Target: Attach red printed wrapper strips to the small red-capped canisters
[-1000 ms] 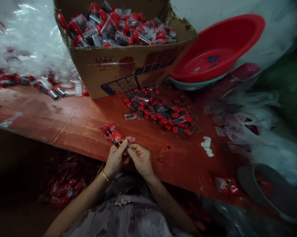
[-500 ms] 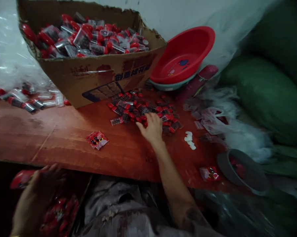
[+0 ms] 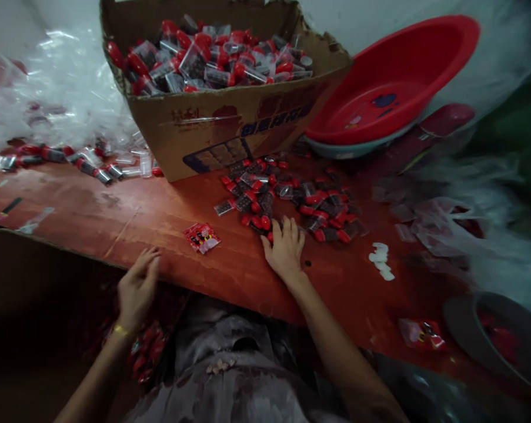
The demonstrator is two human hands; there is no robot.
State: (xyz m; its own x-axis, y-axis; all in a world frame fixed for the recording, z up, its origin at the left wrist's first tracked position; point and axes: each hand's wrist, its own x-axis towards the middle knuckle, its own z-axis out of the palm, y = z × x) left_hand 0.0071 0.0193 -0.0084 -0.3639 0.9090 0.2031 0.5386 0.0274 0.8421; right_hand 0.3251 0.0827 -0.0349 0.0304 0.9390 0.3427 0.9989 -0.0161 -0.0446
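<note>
Our right hand [image 3: 285, 247] flat on table [image 3: 159, 217], fingers spread, tips touching heap of red-capped clear tubes [image 3: 291, 200], too many to count. Left hand [image 3: 137, 285] loose, empty, at table edge. One cardboard box [image 3: 230, 117], print unreadable. One red packet stack [image 3: 202, 237] between hands.

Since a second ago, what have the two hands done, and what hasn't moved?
The hands have split apart. The left hand let go of the small red packet, which now lies flat on the table, and hovers open at the table's near edge. The right hand reached forward to the pile of red-capped tubes, fingers spread on its near side. The cardboard box, red basin and white pieces stayed put.
</note>
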